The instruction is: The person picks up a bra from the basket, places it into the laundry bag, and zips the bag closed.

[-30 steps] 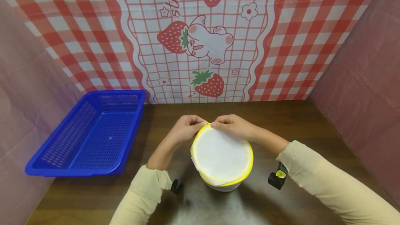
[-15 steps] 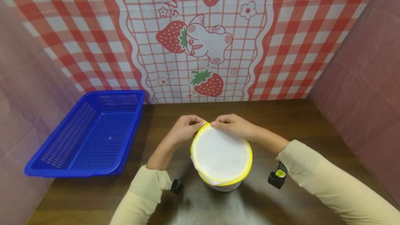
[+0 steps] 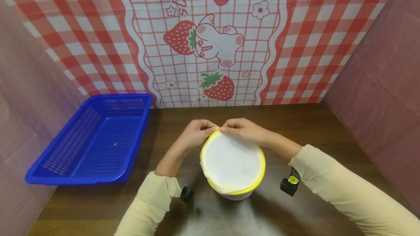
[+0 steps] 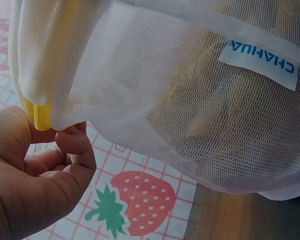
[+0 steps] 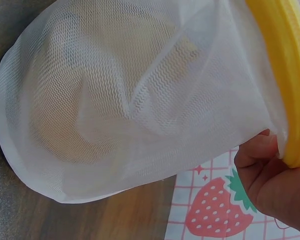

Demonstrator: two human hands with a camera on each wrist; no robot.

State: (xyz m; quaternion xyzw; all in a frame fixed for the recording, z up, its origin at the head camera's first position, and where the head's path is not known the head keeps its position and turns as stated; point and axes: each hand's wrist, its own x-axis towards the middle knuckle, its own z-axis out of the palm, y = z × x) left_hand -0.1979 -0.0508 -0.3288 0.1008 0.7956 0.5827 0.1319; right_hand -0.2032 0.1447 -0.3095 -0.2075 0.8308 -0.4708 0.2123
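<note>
A round white mesh laundry bag [image 3: 233,161] with a yellow zipper [image 3: 263,166] around its flat top stands on the table, its lid facing up. My left hand [image 3: 195,134] pinches the far edge of the rim between thumb and fingers. Close beside it, my right hand [image 3: 244,131] pinches the same edge, thumb on top. Through the mesh in the left wrist view shows a tan, folded cloth-like bundle [image 4: 205,115], and a white label [image 4: 260,64] with blue letters sits on the bag's side. The zipper pull is not visible, hidden around the fingers.
To the left stands a blue perforated plastic basket [image 3: 109,148], nothing inside it. A strawberry-print checked cloth [image 3: 295,46] hangs behind the brown wooden table [image 3: 295,119]. Pinkish cloth walls [image 3: 377,75] close both sides. Dark wrist cameras [image 3: 289,186] hang below the sleeves.
</note>
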